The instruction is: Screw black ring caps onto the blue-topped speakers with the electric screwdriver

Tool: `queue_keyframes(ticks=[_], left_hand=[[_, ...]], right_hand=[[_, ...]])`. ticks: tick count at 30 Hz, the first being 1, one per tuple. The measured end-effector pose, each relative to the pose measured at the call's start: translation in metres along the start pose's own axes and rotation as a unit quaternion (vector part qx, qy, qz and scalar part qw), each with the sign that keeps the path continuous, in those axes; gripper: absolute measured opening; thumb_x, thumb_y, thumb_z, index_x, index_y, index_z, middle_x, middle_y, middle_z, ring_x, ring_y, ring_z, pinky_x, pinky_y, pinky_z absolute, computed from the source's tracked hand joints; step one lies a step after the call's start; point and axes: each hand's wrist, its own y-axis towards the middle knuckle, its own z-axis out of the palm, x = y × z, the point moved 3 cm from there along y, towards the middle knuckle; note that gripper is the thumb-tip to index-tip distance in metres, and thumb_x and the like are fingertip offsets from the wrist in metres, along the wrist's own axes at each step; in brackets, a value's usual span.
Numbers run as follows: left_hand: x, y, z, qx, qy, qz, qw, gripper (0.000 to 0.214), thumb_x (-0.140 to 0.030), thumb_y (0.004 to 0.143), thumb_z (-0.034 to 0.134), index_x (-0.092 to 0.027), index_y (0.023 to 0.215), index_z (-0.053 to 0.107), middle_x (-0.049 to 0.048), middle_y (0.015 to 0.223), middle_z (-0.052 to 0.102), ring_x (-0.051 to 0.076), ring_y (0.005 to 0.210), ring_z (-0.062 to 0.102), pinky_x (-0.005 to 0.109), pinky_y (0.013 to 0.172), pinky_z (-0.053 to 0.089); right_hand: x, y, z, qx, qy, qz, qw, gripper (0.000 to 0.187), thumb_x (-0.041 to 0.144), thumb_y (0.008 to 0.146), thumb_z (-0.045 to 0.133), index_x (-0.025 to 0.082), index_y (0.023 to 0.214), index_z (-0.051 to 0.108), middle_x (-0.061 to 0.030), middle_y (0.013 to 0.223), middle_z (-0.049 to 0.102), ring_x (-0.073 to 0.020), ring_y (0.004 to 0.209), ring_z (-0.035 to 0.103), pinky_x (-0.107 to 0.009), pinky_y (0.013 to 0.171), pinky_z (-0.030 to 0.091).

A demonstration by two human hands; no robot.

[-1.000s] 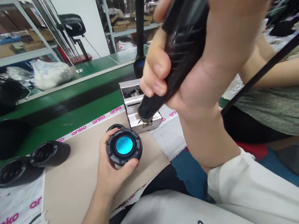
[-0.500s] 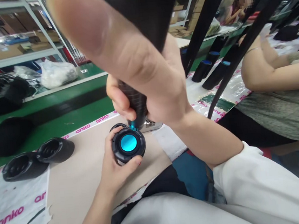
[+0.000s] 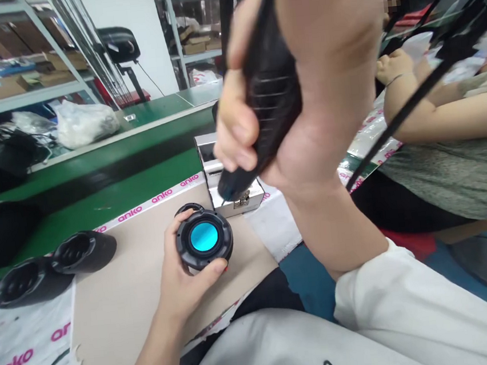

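My left hand is wrapped around a black round speaker with a shiny blue disc at its centre, held over the brown cardboard. My right hand grips a black electric screwdriver, pointed down and to the left. Its tip hangs apart from the speaker, above a silver metal box with a latch, which it partly hides. Motion blurs part of the right hand.
Two black cylindrical housings lie at the left. Behind the cardboard runs a green bench with a plastic bag and cables. At right, another person's arm rests near dark slanting poles.
My right hand has lifted the screwdriver off the speaker's rim and moved it right, so the silver box now shows. The left hand still holds the speaker; the view has shifted slightly.
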Motion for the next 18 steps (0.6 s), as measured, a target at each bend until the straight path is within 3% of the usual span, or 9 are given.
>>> queue_keyframes(ticks=[3,5,10,15,18], left_hand=[[0.001,0.0,0.0,-0.003,-0.003,0.001,1.0,0.086,-0.068,0.076,0.093,-0.023,0.141,0.058,0.0151,0.144,0.068,0.034,0.127,0.074,0.044,0.105,0.062],[0.001,0.0,0.0,-0.004,-0.009,0.004,1.0,0.085,-0.066,0.076,0.094,-0.024,0.141,0.059,0.0143,0.142,0.069,0.032,0.125,0.075,0.041,0.102,0.063],[-0.001,0.0,0.0,-0.01,-0.017,0.01,1.0,0.084,-0.063,0.076,0.095,-0.023,0.141,0.06,0.013,0.139,0.071,0.031,0.122,0.077,0.04,0.1,0.063],[0.0,0.0,0.001,-0.018,-0.007,0.004,1.0,0.086,-0.069,0.075,0.093,-0.023,0.14,0.059,0.0141,0.14,0.07,0.033,0.122,0.076,0.042,0.099,0.063],[0.002,0.0,0.001,-0.015,0.003,-0.006,1.0,0.089,-0.072,0.074,0.091,-0.023,0.141,0.058,0.0151,0.141,0.068,0.035,0.125,0.074,0.045,0.103,0.062]], right_hand=[[-0.024,-0.005,-0.029,-0.091,0.015,-0.069,0.993,0.04,0.049,0.086,0.091,0.023,0.073,0.063,0.0072,0.047,0.051,-0.0118,0.034,0.042,-0.031,0.034,0.029],[-0.048,-0.007,-0.044,-0.125,-0.001,-0.064,0.99,0.05,0.054,0.088,0.089,0.024,0.064,0.056,0.0067,0.048,0.049,-0.0108,0.034,0.04,-0.031,0.033,0.029],[-0.079,-0.008,-0.056,-0.101,-0.023,-0.018,0.995,0.055,0.064,0.088,0.086,0.025,0.066,0.054,0.0069,0.051,0.05,-0.0109,0.039,0.044,-0.03,0.037,0.033],[-0.08,-0.012,-0.059,-0.082,-0.028,0.012,0.996,0.059,0.065,0.089,0.083,0.025,0.062,0.05,0.0061,0.05,0.049,-0.0106,0.038,0.043,-0.029,0.038,0.035],[-0.07,-0.016,-0.058,-0.07,0.003,0.046,0.996,0.053,0.061,0.088,0.086,0.024,0.066,0.055,0.0054,0.051,0.053,-0.0113,0.038,0.045,-0.029,0.037,0.037]])
